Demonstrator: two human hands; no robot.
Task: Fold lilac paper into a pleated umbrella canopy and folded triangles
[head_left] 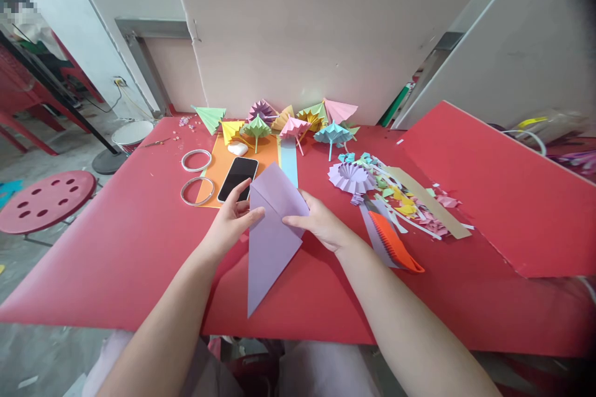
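Lilac paper (272, 232) lies folded on the red worktop (116, 260), pinched from both sides — the left hand (233, 214) grips its left edge at about 9 o'clock, thumb on top, and the right hand (319, 223) grips the right edge at about 3 o'clock, fingers closed over the fold. Both grips are narrow, each holding the paper. The sheet is a long kite shape: its long axis runs from a blunt top at 12 o'clock down to a sharp tip at 6 o'clock, pointing toward the person. The hands sit on the upper half, roughly level with each other, so neither is clearly nearer; the lower tip lies free on the worktop.

Just beyond the left hand, at 12 o'clock, a phone (238, 178) rests on an orange sheet (223, 167), with two rings (197, 175) to its left. Paper umbrellas (293, 124) stand along the far edge — at 2 o'clock from the right hand lie a lilac fan (350, 177), scraps (414, 201) and an orange comb (395, 248).
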